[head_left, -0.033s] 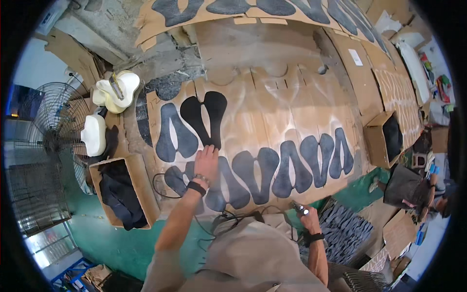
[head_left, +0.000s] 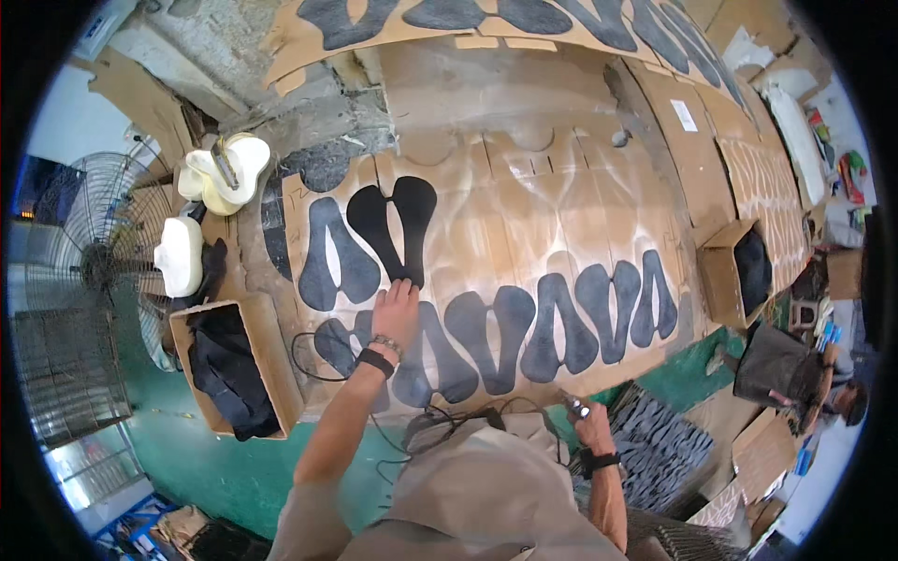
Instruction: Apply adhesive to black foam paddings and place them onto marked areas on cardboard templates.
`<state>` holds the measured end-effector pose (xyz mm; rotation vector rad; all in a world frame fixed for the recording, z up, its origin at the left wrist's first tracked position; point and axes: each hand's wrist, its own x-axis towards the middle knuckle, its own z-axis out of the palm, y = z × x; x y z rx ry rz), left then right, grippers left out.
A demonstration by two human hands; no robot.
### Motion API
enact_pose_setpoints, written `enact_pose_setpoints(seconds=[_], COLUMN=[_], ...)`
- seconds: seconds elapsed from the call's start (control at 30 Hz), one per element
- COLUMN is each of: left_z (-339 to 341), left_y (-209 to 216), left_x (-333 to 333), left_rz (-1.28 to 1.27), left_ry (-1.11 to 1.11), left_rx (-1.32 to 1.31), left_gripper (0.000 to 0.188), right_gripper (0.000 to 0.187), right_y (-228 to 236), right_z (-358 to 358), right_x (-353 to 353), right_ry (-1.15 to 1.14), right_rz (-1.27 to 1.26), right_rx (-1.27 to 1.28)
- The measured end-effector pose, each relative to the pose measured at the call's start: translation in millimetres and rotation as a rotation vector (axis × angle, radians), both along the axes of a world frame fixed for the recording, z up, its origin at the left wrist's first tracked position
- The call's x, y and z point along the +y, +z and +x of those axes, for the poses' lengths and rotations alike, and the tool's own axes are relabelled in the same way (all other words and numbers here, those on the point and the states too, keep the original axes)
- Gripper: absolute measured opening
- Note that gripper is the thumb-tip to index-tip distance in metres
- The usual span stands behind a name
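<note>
My left hand (head_left: 397, 313) rests with outstretched fingers on the narrow lower end of a deep black, two-lobed pad (head_left: 419, 210). The pad lies flat on a cardboard sheet (head_left: 524, 210), and a split runs down its middle. Beside it on the left is a greyer pad (head_left: 323, 262) of similar shape. Several more grey pads (head_left: 491, 337) form a row along the near edge, one partly under my left wrist. My right hand (head_left: 596, 432) is closed around what looks like a small spray gun (head_left: 576, 406), held just off the near edge of the cardboard.
On the left stand a cardboard box (head_left: 290, 374) of black pieces, white foam-like forms (head_left: 229, 173) and a wire fan (head_left: 98, 266). Dark cables (head_left: 449, 418) loop by my waist. Another box (head_left: 720, 280) stands right; a co-worker (head_left: 832, 383) sits beyond. More pads lie on cardboard (head_left: 449, 42) at the back.
The co-worker at the far right shows a little more of the head and arm. The whole view has shifted slightly; both my hands stay in nearly the same places.
</note>
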<state>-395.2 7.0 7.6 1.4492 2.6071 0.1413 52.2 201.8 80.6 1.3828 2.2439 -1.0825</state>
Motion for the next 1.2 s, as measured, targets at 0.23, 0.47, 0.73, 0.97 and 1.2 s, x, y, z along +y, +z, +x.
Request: enact_pose_setpoints(seconds=[0.23,0.47,0.73,0.97,1.2], left_z=[8,18,15,11,10], left_y=[-10,1,-1,11,18], left_x=[-4,5,-7,-2,1], left_rz=[-0.041,-0.207,-0.074,-0.214,-0.233], left_ry=[0.012,0.098,0.104,0.106,0.109], left_rx=[0.062,-0.061,-0.096,-0.157,-0.178], left_gripper=[0.049,0.062,0.064,0.065,0.068], right_gripper=[0.047,0.044,0.055,0.077,0.073], right_y=[88,221,279,282,276], right_z=[-30,-119,-169,-195,-206], right_x=[6,-15,-33,-29,-28], right_ry=[-0.13,-0.129,0.272,0.504,0.482], right_rz=[0.069,0.105,-0.015,-0.087,-0.068], right_rx=[0.113,0.327,0.669,0.662,0.716])
